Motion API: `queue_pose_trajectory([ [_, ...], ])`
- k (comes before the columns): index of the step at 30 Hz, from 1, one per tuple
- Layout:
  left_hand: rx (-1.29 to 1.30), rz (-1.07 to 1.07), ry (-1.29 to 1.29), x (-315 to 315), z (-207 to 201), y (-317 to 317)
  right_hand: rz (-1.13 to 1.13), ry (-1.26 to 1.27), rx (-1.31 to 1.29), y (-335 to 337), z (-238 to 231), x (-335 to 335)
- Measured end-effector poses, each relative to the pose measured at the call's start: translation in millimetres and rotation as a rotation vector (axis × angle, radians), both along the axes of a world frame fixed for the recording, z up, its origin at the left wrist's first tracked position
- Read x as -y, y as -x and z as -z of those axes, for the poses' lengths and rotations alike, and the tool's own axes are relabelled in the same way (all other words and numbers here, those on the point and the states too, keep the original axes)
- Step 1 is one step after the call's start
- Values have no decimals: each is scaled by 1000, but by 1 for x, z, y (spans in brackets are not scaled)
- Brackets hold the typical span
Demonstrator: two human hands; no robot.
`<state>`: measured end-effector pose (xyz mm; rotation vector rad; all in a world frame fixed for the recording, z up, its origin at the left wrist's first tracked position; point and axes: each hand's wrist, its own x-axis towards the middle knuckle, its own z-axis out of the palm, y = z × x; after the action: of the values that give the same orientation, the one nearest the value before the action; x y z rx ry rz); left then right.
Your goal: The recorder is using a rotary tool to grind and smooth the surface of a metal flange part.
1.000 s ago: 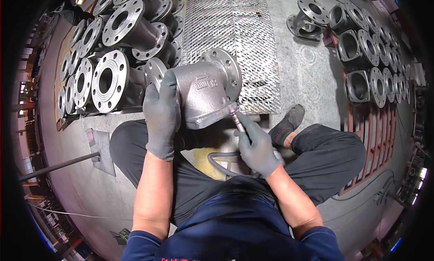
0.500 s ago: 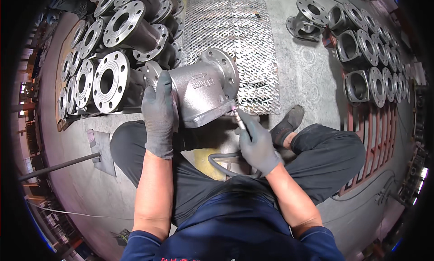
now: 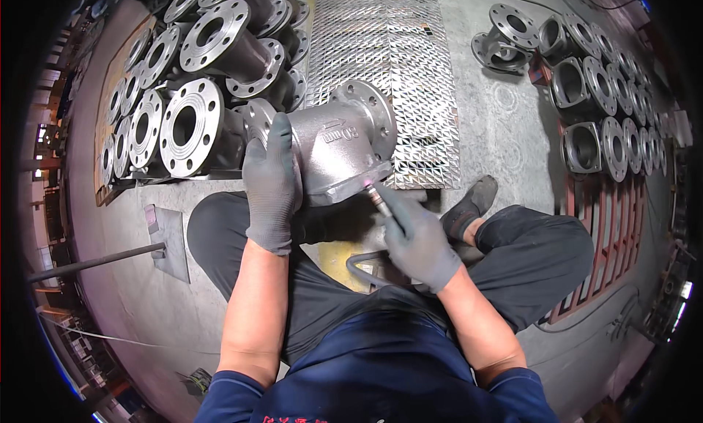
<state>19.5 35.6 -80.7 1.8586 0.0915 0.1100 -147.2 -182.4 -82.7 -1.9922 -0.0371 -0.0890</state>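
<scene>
A grey cast-metal valve body (image 3: pixel 333 148) with a round flange at each end and a squared side flange lies tilted before me. My gloved left hand (image 3: pixel 272 177) is closed round its left end flange, thumb up along the rim. In my gloved right hand (image 3: pixel 421 236) is a slim metal pencil grinder (image 3: pixel 378 201), gripped like a pen. Its pinkish tip meets the lower edge of the side flange, right of that edge's middle. What supports the casting from below is hidden.
Several flanged castings (image 3: pixel 192 128) are stacked at the left. More stand in rows at the right (image 3: pixel 600 86), partly on a red slatted rack (image 3: pixel 608 236). A patterned metal grating (image 3: pixel 421 93) lies ahead. A grey hose (image 3: pixel 359 262) curves between my legs; a dark rod (image 3: pixel 95 262) reaches in from the left.
The grinder's tip has shifted left along the side flange's edge, away from its right corner. My left hand keeps its hold on the valve body. The whole view has shifted slightly.
</scene>
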Motion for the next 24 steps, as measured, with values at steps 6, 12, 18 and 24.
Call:
queue_pose_trajectory([
  [6,5,58,-63,2,-13,7,-36,34,-63,1,-16,-6],
  [12,-172,-70,-27,3,-16,10,-154,99,-48,-4,-30,-12],
  [18,-165,-80,-32,6,-16,9,-213,193,-94,-6,-42,-10],
  [24,-114,-68,55,24,-30,18,-230,284,-154,-10,-59,-11],
])
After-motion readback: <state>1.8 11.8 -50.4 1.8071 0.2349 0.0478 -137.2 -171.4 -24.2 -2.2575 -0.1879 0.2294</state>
